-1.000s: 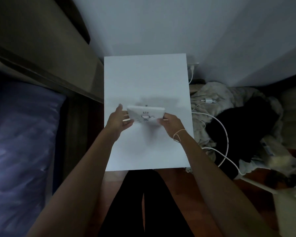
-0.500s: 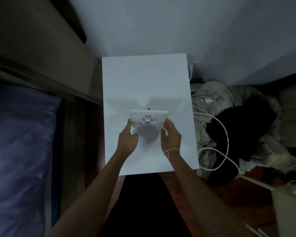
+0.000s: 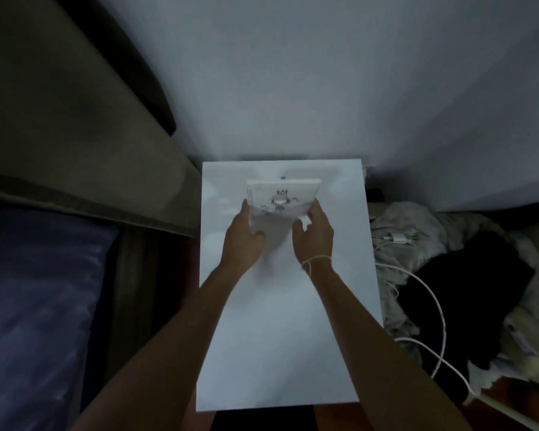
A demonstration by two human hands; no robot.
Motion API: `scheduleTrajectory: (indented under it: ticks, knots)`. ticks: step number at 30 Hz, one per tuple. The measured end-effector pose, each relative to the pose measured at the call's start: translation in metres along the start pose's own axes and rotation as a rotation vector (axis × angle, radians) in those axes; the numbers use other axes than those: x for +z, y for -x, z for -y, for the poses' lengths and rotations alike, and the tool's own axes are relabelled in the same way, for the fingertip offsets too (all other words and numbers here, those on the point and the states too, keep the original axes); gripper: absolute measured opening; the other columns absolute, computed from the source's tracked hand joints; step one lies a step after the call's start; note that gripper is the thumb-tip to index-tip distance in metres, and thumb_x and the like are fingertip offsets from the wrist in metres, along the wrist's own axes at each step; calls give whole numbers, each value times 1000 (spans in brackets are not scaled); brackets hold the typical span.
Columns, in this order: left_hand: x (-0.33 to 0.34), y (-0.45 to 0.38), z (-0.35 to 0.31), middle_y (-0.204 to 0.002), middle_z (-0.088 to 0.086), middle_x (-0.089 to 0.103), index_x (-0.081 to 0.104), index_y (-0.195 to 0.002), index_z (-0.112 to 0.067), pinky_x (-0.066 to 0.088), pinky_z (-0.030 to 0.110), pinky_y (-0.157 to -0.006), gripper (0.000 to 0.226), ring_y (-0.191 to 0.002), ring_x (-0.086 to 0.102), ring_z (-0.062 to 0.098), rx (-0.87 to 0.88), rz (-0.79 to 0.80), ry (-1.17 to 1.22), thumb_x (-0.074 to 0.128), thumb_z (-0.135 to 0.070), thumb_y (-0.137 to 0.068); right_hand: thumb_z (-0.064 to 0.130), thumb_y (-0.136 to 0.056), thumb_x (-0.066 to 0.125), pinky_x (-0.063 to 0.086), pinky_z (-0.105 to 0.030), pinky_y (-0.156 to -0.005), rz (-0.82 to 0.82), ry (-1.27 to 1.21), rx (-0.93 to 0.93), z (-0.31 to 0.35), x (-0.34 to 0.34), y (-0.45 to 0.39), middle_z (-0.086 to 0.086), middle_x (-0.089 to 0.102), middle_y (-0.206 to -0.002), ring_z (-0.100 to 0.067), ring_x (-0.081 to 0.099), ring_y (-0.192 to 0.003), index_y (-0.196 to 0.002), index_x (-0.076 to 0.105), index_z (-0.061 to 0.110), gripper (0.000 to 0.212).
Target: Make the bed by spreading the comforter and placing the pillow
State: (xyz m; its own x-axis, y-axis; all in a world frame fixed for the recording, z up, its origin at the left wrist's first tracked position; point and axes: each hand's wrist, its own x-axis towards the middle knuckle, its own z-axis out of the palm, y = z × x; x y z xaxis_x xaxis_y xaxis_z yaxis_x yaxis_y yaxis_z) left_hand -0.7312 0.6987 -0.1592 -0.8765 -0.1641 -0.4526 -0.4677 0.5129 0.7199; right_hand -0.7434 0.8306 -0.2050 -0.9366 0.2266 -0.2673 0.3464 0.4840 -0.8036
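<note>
A white picture frame with a small cartoon figure on it stands tilted near the back of a white nightstand. My left hand grips its lower left edge, and my right hand holds its lower right edge, a thin white string round that wrist. The bed's purple sheet lies at the left, below a dark padded headboard. No comforter or pillow is clearly seen.
A heap of beige and black fabric lies right of the nightstand, with a white charger cable looping over it. The wall rises just behind the nightstand. Dark wooden floor shows at the bottom right.
Both hands have carried the frame from the middle of the nightstand toward its back edge near the wall. The view has tilted forward with them.
</note>
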Motion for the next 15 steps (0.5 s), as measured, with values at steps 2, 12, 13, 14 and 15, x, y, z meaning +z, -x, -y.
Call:
scheduleTrajectory:
  ticks: [2, 12, 13, 14, 15]
  knots:
    - [-6, -22, -8, -136, 11, 52, 30, -143, -21, 42, 27, -83, 65, -121, 52, 32, 7, 15, 16, 50, -1, -85, 18, -84, 53, 49, -43, -100, 0, 13, -15, 8, 4, -24, -6, 56, -135, -21, 55, -122, -138, 43, 15, 55]
    - [-20, -63, -10, -141, 9, 46, 23, -147, -19, 45, 38, -101, 77, -123, 49, 32, 4, 115, -36, 49, -14, -75, 25, -76, 42, 47, -44, -102, 8, 28, 11, 17, 15, -58, -3, 57, -133, -22, 57, -120, -139, 39, 20, 63]
    - [-21, -64, -10, -144, 9, 44, 20, -148, -19, 43, 36, -102, 77, -126, 47, 32, 6, 120, -39, 50, -10, -78, 25, -76, 43, 47, -44, -103, 13, 42, 23, 22, 13, -56, -3, 56, -135, -22, 56, -121, -140, 38, 21, 64]
    - [-20, -65, -7, -146, 10, 41, 16, -150, -18, 40, 33, -103, 78, -130, 43, 32, 7, 121, -36, 50, -7, -81, 25, -79, 45, 45, -43, -105, 14, 49, -1, 19, 13, -55, -4, 54, -138, -23, 54, -124, -142, 36, 20, 64]
    - [-21, -60, -7, -149, 11, 37, 12, -150, -16, 37, 31, -103, 78, -134, 40, 31, -8, 109, -50, 50, -5, -83, 25, -85, 47, 41, -42, -108, 38, 97, 20, 23, 11, -48, -6, 49, -143, -25, 51, -127, -146, 31, 18, 64]
